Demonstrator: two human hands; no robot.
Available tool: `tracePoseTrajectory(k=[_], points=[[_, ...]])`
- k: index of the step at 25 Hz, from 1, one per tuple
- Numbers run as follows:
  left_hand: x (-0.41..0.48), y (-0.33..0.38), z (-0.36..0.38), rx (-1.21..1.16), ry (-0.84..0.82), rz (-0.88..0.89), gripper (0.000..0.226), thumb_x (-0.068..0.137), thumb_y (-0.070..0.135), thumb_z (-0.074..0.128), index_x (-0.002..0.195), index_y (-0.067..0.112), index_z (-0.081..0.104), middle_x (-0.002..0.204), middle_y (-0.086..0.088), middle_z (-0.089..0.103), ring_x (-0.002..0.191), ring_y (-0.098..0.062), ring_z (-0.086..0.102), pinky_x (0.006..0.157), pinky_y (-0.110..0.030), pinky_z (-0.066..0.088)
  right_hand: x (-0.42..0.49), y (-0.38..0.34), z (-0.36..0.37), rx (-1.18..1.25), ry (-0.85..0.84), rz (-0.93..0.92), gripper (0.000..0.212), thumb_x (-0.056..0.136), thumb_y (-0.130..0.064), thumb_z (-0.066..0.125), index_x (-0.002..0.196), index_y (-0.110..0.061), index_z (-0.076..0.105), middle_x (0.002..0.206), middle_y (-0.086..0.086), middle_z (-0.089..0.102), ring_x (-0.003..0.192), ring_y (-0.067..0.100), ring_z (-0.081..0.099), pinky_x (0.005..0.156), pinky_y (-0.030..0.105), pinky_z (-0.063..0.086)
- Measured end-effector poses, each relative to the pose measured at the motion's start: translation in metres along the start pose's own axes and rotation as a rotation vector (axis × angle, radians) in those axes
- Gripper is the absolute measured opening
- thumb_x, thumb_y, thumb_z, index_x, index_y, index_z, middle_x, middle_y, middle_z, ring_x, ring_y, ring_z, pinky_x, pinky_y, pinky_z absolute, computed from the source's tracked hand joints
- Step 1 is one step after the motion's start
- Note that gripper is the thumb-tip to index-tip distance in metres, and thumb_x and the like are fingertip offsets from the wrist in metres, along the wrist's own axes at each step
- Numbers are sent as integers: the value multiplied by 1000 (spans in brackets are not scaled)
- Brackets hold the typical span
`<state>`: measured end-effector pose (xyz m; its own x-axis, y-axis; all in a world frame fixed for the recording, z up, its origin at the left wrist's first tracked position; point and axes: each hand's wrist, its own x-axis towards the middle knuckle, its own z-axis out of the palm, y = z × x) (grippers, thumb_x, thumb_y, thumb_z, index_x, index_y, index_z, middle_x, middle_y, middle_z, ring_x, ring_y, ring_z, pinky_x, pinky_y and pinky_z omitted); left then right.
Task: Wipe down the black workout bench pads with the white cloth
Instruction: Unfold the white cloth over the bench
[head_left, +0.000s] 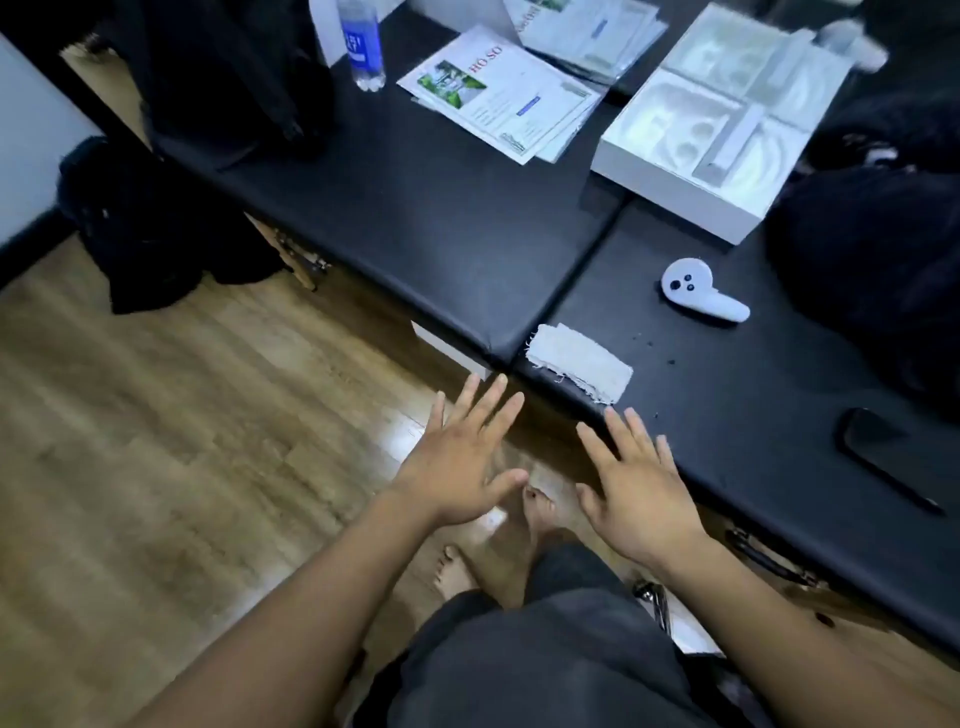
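Two black padded bench sections meet at a seam: the left pad (431, 223) and the right pad (727, 395). A folded white cloth (579, 362) with frayed edges lies on the near corner of the right pad, right beside the seam. My left hand (462, 457) hovers flat over the wooden floor, fingers spread, holding nothing. My right hand (636, 483) is also flat and spread, its fingertips just short of the cloth at the pad's front edge, not touching it.
On the pads lie a white controller (698, 293), a black phone (893, 457), a white foam-lined box (722, 124), printed papers (504, 93), a water bottle (361, 44) and dark bags (878, 249). A black backpack (145, 223) sits on the floor at left. My bare feet (498, 545) are below.
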<state>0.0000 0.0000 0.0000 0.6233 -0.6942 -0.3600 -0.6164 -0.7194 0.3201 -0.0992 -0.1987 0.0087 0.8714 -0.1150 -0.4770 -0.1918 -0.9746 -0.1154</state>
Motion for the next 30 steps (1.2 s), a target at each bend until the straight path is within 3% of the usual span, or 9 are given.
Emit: tracePoseTrajectory(k=[9, 12, 15, 17, 19, 22, 26, 28, 30], points=[[139, 7, 6, 72, -216, -79, 84, 96, 32, 55, 156, 26, -3, 164, 5, -15, 151, -27, -9, 122, -49, 8, 100, 43, -10, 134, 17, -76, 71, 91, -35, 47, 152, -15, 15, 162, 5, 0, 149, 22, -6, 121, 36, 12], [178, 7, 11, 17, -264, -132, 84, 94, 19, 57, 157, 22, 2, 164, 3, -11, 150, -28, 4, 120, -42, 21, 135, 58, -1, 65, -31, -126, 71, 92, -31, 46, 152, -12, 14, 162, 7, 4, 149, 23, -2, 121, 37, 10], [210, 6, 11, -33, -194, -205, 69, 90, 2, 47, 153, 18, 22, 161, -5, 14, 133, -30, 32, 107, -39, 40, 166, 74, 5, 13, 13, -218, 58, 82, -28, 64, 135, -13, 48, 147, 12, 40, 138, 28, 34, 111, 38, 32], [219, 5, 12, -92, -115, -206, 59, 84, -3, 48, 140, 15, 42, 141, -7, 37, 120, -28, 44, 99, -41, 46, 179, 85, 7, 54, 99, -241, 42, 68, -26, 79, 107, -16, 67, 120, 6, 61, 113, 28, 56, 86, 35, 49], [220, 1, 17, -239, -49, -226, 49, 83, 0, 53, 130, 14, 55, 124, -8, 49, 110, -28, 54, 95, -40, 47, 184, 87, 3, 100, 132, -251, 26, 73, -22, 75, 98, -18, 70, 108, 2, 63, 102, 27, 60, 70, 31, 50], [204, -7, 7, -557, 182, -365, 30, 80, 17, 61, 109, 18, 69, 102, -6, 66, 97, -26, 64, 85, -30, 47, 201, 75, -25, 222, 147, -288, 25, 89, -22, 56, 112, -19, 66, 111, 2, 62, 105, 25, 56, 73, 34, 49], [134, -31, -39, -1473, 677, -855, 32, 87, 30, 72, 111, 18, 55, 107, -11, 69, 84, -18, 65, 84, -35, 53, 219, 2, -87, 547, 180, -526, 20, 86, -23, 63, 106, -18, 67, 96, 2, 67, 88, 22, 62, 77, 31, 47], [79, -36, -65, -1809, 705, -828, 40, 90, 31, 67, 117, 4, 57, 110, -20, 68, 86, -25, 66, 89, -40, 53, 209, -52, -105, 593, 119, -712, 17, 83, -21, 68, 99, -18, 69, 89, 2, 67, 81, 18, 61, 74, 26, 45], [21, -33, -79, -1926, 776, -728, 42, 92, 31, 60, 117, -4, 59, 90, -11, 73, 81, -20, 68, 90, -42, 53, 184, -106, -113, 582, 71, -892, 16, 79, -19, 70, 94, -19, 71, 87, 0, 67, 80, 14, 60, 76, 25, 46]])
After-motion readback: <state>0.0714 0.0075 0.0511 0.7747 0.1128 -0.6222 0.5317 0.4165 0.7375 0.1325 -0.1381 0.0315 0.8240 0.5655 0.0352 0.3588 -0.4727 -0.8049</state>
